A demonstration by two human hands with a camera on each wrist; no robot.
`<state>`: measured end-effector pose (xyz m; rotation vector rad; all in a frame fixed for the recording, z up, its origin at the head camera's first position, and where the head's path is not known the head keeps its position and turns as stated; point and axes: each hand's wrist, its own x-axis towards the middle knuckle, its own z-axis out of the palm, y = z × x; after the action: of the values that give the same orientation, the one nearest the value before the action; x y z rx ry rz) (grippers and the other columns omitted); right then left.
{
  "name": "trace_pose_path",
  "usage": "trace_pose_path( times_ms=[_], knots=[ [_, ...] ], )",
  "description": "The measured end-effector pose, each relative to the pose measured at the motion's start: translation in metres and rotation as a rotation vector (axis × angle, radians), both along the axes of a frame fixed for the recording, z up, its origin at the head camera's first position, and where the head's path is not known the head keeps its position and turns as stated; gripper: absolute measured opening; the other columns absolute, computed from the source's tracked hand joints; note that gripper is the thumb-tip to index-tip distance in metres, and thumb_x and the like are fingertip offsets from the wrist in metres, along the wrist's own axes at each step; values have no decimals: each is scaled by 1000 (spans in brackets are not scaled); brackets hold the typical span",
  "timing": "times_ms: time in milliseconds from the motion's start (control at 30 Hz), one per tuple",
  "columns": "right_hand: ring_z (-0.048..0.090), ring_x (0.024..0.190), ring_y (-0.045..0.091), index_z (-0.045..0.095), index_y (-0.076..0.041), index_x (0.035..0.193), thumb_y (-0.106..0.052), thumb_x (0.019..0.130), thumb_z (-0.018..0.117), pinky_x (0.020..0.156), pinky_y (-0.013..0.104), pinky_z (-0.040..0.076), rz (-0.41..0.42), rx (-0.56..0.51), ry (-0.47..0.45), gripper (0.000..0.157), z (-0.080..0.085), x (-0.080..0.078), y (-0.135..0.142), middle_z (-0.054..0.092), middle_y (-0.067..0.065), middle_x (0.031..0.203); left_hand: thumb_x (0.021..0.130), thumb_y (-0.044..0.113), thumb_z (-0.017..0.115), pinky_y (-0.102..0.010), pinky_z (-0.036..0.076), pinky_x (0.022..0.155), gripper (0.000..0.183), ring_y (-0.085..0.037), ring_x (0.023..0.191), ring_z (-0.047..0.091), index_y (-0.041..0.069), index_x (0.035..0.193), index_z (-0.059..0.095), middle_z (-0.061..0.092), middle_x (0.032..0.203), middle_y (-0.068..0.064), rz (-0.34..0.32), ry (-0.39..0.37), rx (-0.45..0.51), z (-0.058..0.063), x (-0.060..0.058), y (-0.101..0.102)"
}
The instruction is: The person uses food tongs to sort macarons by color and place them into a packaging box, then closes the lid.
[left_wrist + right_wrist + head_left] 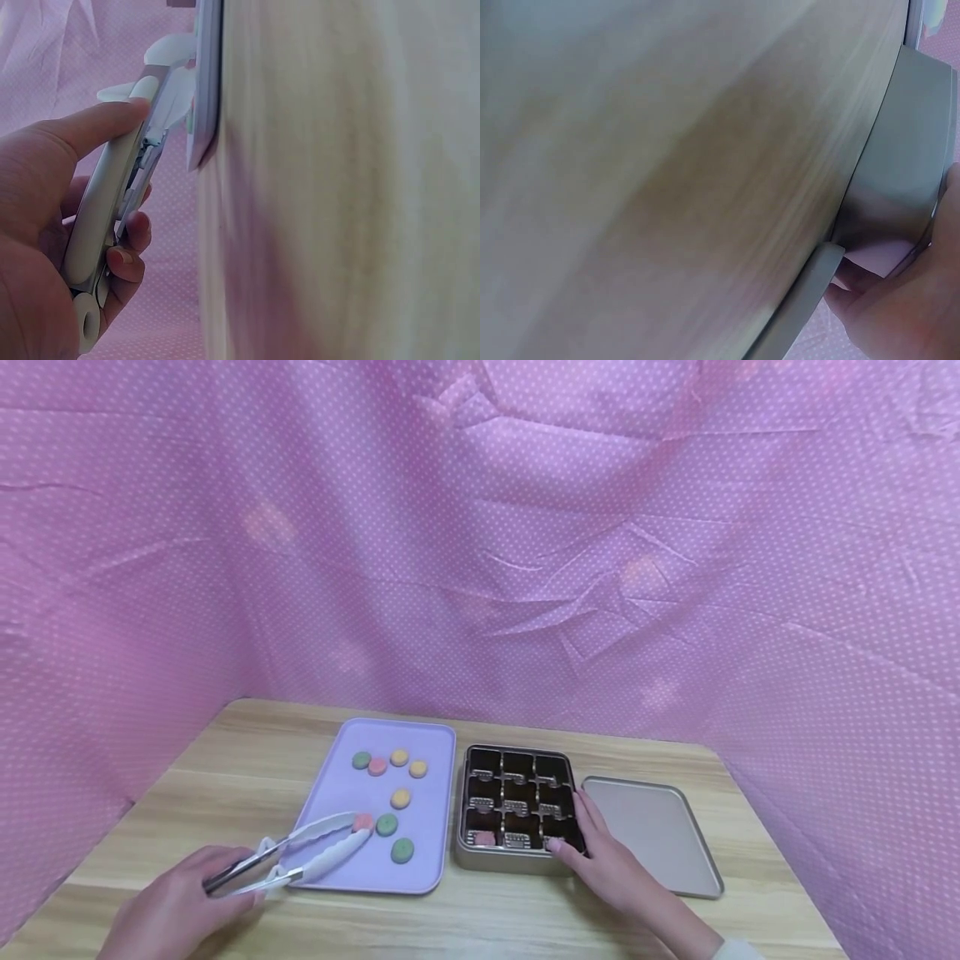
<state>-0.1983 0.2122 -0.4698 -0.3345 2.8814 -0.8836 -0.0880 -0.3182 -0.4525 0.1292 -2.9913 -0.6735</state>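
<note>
While the left hand (183, 902) grips tongs (332, 859), they cross the tray rim (363, 890).

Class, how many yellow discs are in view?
3, all on the lilac tray: a yellow disc near its far edge, another to the right, a third near the middle.

2 bare hands show: the left hand (176, 900) and the right hand (606, 864). In the left wrist view, rounded fingertips (139, 232) end in short nails (123, 256). A pale, whitish sleeve (737, 951) covers part of the right forearm (667, 916), its edge ending short of the bare wrist (634, 892).
</note>
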Motion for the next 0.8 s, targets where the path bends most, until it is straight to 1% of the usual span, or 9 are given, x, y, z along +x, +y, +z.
trace_pose_path(
  times_ms=[133,300,467,567,633,700,800],
  knots=[
    [34,145,47,-2,-27,163,-74,93,46,110,68,35,-3,3,0,97,0,0,1,-4,-1,171,81,69,70,-65,48,85,77,-47,123,58,20,140,61,60,140,-10,-4,0,23,6,-4,7],
    [33,146,46,-2,-28,163,-76,92,46,112,67,33,1,-5,-4,98,1,0,0,-5,-2,171,82,66,72,-66,48,85,75,-45,122,60,17,138,62,62,137,-10,-19,51,32,11,-12,20],
    [36,144,46,1,-24,163,-76,92,46,111,67,35,6,-2,0,99,0,-1,0,-4,-1,171,79,64,75,-65,48,82,72,-41,119,62,21,136,65,64,135,-8,-27,76,34,16,-22,35],
    [38,143,47,2,-22,164,-75,92,46,110,67,36,9,-3,0,99,-1,-2,0,-4,0,171,78,63,76,-63,49,81,72,-41,118,63,20,135,66,64,135,-9,-33,81,27,20,-29,43],
    [39,142,47,2,-22,164,-75,92,46,110,66,37,10,-1,-2,99,0,-2,0,-4,-1,171,77,64,77,-63,50,81,74,-42,118,63,19,134,66,64,135,-10,-42,85,27,22,-34,48],
    [39,142,47,2,-23,164,-75,92,47,110,66,37,10,0,-5,99,0,-2,1,-4,-1,171,75,64,78,-63,50,82,76,-43,119,62,17,134,66,62,136,-14,-49,90,28,24,-39,52],
    [39,142,46,1,-24,163,-75,92,47,110,66,37,9,3,-5,99,0,-2,1,-4,-2,171,74,64,79,-61,51,81,75,-42,117,63,18,133,67,63,136,-14,-63,96,36,27,-45,60]
  ],
)
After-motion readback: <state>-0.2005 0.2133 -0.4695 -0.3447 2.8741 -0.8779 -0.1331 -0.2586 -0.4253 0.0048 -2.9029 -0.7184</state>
